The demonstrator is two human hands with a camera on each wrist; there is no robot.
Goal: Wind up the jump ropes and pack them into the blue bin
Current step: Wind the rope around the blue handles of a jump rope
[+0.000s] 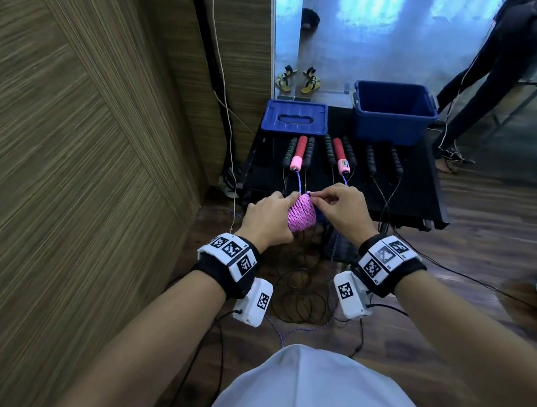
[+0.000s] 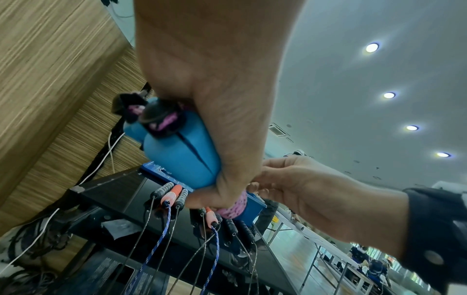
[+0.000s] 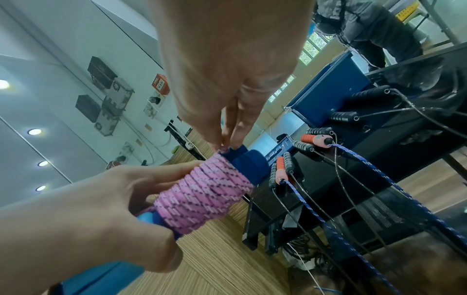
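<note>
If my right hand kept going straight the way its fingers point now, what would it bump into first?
Most likely the pink rope coil: the right hand pinches at its top end, fingers aimed left at it, the left hand just beyond.

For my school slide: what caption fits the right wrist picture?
Left hand holds blue handles wound with pink rope; right hand pinches the rope's end.

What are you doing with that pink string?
A person is winding a pink jump rope round its blue handles. The left hand grips the bundle while the right hand pinches the rope's end at the top. More ropes lie on the black table. The blue bin sits open beside its lid.
</note>
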